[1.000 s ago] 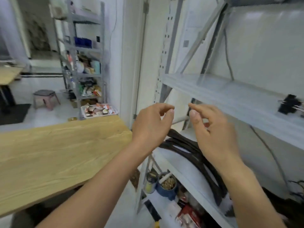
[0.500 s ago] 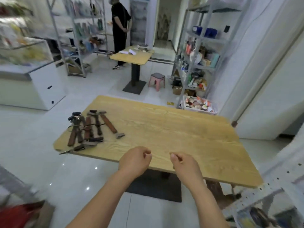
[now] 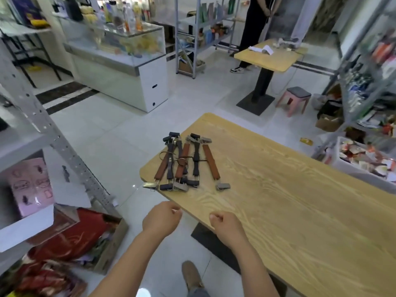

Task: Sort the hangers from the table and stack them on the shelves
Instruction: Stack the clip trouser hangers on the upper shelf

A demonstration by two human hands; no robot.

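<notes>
Head view: hangers (image 3: pixel 186 162) now closer.

Fig.: L hand (image 3: pixel 161 219) & R hand (image 3: pixel 227 229) curled in loose fists, holding nothing, side by side, not touching. L forearm (image 3: pixel 128 262) angles to 1 o'clock, R forearm (image 3: pixel 250 266) to 11.

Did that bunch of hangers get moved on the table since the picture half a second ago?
No. The hangers lie at the same rounded corner of the table as before; only the camera swung.
</notes>
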